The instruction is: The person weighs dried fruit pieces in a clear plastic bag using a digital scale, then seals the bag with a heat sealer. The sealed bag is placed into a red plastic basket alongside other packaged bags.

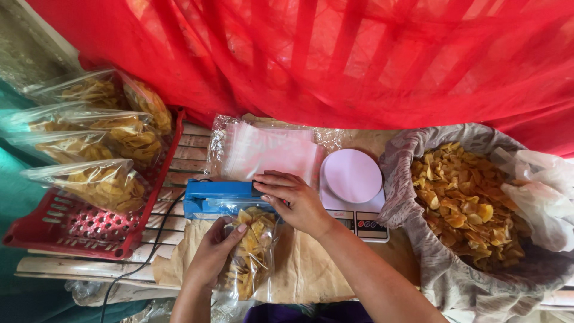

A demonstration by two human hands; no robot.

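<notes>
The person's two arms come up from the bottom edge, closest of all. The left hand (213, 251) holds a clear bag of yellow chips (251, 248) by its side, with the fingers (236, 230) curled shut on the plastic. The bag lies on a sheet of brown paper (305, 269) on the wooden slat counter (179, 173). The top of the bag sits inside a blue heat sealer (218, 197). The right hand (296, 200) lies flat on top of the sealer's bar, fingers close together and pressed on it, holding nothing. A black cord (149, 251) runs from the sealer down to the left.

Just behind the sealer lies a pile of empty clear bags (269, 149). Beside it on the right stands a small white kitchen scale (353, 179) with a round top.

On the far right sits a big sack (430, 239) lined with grey cloth, full of loose yellow chips (466, 203). Some crumpled white plastic (541, 185) hangs over its right rim.

On the left a red plastic basket (78, 230) holds several filled bags of chips (101, 179), lying one behind the other. A red net cloth (335, 60) hangs across the whole back
</notes>
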